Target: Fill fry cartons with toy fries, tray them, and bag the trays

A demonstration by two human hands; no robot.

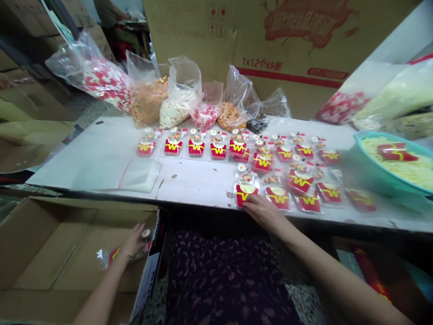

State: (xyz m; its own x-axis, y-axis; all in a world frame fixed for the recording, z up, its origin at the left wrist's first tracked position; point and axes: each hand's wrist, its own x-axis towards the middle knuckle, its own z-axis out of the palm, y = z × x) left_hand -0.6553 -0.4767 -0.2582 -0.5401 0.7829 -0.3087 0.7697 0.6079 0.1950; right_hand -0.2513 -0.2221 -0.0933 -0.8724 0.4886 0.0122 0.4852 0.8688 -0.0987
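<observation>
Lap (pixel 226 275), carton (pixel 40 248) with packets (pixel 113 256) and left hand (pixel 135 241), right hand (pixel 262 210) on packet (pixel 245 188), grips unclear.

Background: large carton (pixel 189 31) with red print, upright. Upper left: brown cartons (pixel 29 18); near them a person (pixel 106 12), seemingly seated, blurred. Speckled floor (pixel 302 298) visible at bottom.
</observation>
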